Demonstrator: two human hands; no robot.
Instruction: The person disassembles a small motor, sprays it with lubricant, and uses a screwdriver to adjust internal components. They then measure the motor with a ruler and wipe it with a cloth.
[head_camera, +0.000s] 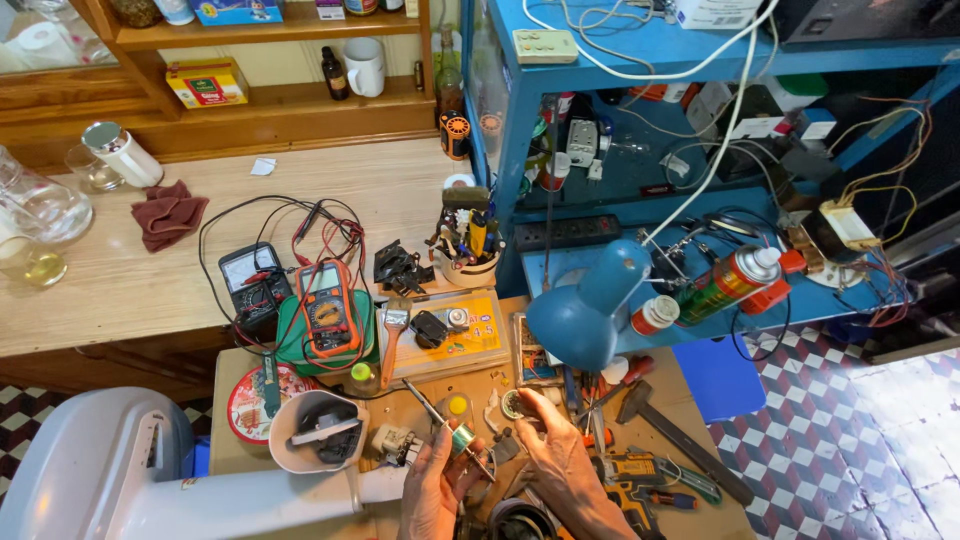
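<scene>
My left hand (432, 492) is at the bottom centre, gripping a small metal cylindrical part (461, 438) with a thin screwdriver or probe (430, 405) sticking up and left from it. My right hand (562, 462) reaches forward beside it, fingertips on a small round part (512, 404) lying on the cluttered brown work table (690, 400). A white appliance body (150, 480) with a cup-shaped opening (315, 432) lies at the lower left, close to my left hand.
An orange multimeter (328, 310) on a green box, a black meter (252, 280), a paintbrush (393, 335), a blue desk lamp (585, 310), a hammer (680, 445), a spray can (730, 283), a tool cup (465, 250). Blue shelving (640, 60) with wires stands right; a wooden counter (120, 280) stands left.
</scene>
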